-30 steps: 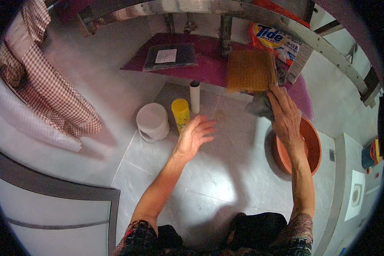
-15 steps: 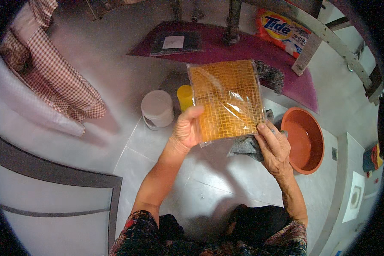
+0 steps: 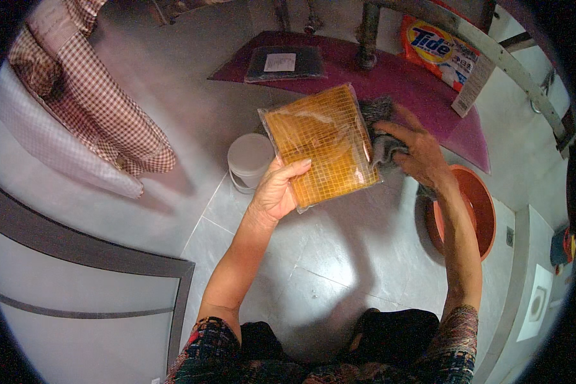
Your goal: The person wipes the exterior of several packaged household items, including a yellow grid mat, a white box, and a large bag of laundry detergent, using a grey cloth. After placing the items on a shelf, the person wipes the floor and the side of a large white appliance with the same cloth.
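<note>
My left hand (image 3: 278,192) grips the lower left edge of a clear plastic packet (image 3: 326,144), thumb on its front. Folded yellow-orange cloth with a grid pattern lies inside the packet, which tilts a little. A crumpled grey cloth (image 3: 388,148) is pinched in my right hand (image 3: 424,159), beside the packet's right edge. Just behind that cloth, a dark fuzzy bundle (image 3: 376,110) shows in part on the purple sheet. Whether the grey cloth touches the packet I cannot tell.
Beyond my hands a purple sheet (image 3: 422,102) carries a dark flat packet (image 3: 259,67) and an orange detergent bag (image 3: 432,51). A white lidded bucket (image 3: 246,153) stands left of my hands, an orange basin (image 3: 485,214) right. Checked fabric (image 3: 118,112) hangs at left. A metal frame (image 3: 521,70) crosses the upper right.
My right hand has left the packet and moved up and right with the grey cloth. In my left hand the packet has tilted and shifted left, covering the yellow cup.
</note>
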`<state>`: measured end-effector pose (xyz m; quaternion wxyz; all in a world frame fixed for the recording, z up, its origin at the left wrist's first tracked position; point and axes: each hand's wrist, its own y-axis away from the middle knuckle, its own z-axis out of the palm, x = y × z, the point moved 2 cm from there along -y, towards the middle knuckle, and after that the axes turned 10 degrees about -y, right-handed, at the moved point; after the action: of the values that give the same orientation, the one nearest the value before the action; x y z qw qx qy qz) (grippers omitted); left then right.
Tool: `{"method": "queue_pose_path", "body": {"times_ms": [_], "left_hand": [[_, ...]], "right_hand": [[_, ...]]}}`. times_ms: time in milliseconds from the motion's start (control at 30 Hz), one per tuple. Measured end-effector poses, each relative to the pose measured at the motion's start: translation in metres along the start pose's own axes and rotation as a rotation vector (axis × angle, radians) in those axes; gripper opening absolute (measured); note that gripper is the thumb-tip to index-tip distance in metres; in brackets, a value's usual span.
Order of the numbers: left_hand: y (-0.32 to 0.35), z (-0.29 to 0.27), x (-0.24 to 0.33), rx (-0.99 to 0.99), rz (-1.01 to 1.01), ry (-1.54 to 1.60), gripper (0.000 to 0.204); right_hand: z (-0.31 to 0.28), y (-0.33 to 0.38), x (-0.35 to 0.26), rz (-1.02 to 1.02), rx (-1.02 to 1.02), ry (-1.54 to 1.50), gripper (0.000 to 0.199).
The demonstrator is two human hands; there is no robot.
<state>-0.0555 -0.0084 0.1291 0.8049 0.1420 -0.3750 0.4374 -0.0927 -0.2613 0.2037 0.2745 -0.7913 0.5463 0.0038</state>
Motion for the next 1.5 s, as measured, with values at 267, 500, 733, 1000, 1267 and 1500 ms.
{"method": "queue_pose_path", "body": {"times_ms": [267, 500, 733, 1000, 1267, 1500], "left_hand": [[0.01, -0.015, 0.005, 0.082, -0.003, -0.061, 0.048], [0.027, -0.035, 0.025, 0.113, 0.017, -0.081, 0.044], [0.047, -0.061, 0.049, 0.139, 0.02, -0.09, 0.046], [0.057, -0.068, 0.058, 0.142, 0.099, -0.004, 0.046], [0.058, -0.066, 0.041, 0.209, 0.101, -0.036, 0.043], [0.049, -0.033, 0.013, 0.169, 0.111, -0.101, 0.045]], "right_hand": [[0.039, -0.006, 0.004, 0.234, 0.029, 0.163, 0.062], [0.049, 0.002, -0.001, 0.159, 0.144, 0.003, 0.063], [0.088, 0.067, -0.01, 0.035, -0.214, -0.223, 0.064], [0.209, 0.136, -0.022, 0.01, -0.751, -0.391, 0.048], [0.084, 0.048, -0.017, 0.444, -0.469, -0.918, 0.047], [0.046, -0.032, -0.097, -0.052, 0.537, -0.603, 0.062]]}}
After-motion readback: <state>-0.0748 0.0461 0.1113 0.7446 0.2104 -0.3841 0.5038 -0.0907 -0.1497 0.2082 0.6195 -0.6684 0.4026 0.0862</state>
